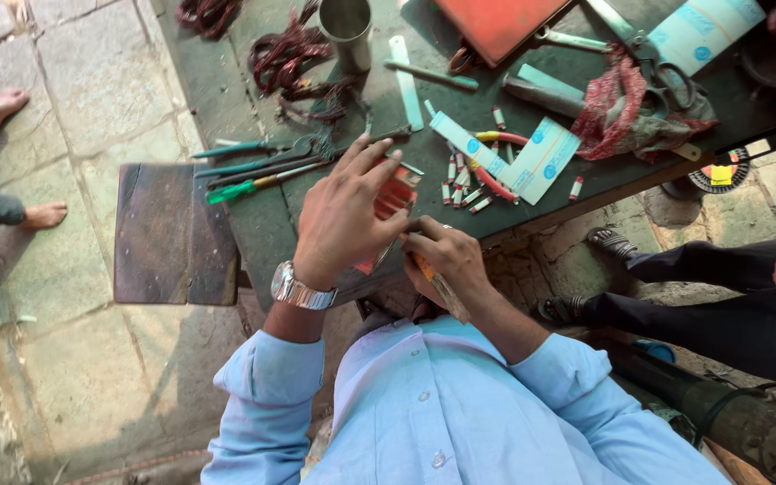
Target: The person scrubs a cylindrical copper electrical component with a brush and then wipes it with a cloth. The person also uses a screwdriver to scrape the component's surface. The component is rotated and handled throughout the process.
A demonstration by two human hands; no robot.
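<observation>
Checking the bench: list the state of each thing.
left hand: fingers spread over the red block
right hand: closed on a wooden-handled tool
metal cup: upright
scissors: lying flat
green screwdriver: lying flat

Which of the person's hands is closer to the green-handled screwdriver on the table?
The left hand, wearing the watch, is nearer; the green-handled screwdriver lies just to its left in the picture. The right hand is farther, on the left hand's other side.
</observation>
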